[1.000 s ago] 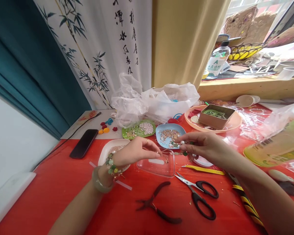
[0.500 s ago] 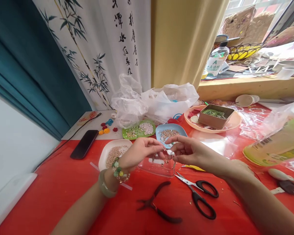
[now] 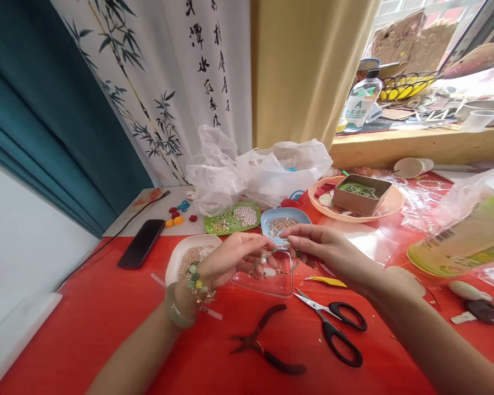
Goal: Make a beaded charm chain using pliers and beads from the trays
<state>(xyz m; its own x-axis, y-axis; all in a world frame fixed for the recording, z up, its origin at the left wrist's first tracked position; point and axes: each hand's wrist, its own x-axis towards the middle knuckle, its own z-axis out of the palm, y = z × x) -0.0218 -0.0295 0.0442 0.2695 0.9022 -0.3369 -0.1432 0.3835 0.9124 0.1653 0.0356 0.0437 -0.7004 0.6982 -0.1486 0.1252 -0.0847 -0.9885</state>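
Pliers (image 3: 253, 343) are lying nearest you; beyond, your left hand (image 3: 230, 258) and right hand (image 3: 327, 247) are clamping their grips on a beaded strand (image 3: 264, 259) above a clear tray (image 3: 274, 286); plastic bags (image 3: 280, 173) are crowding the table's (image 3: 86, 329) far edge.

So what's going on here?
A person is holding a beaded strand between the left hand and right hand, over a clear tray on a red tabletop. Open pliers and scissors lie nearer the person, not in use. Small beads sit in the blue dish and green dish beyond the hands.
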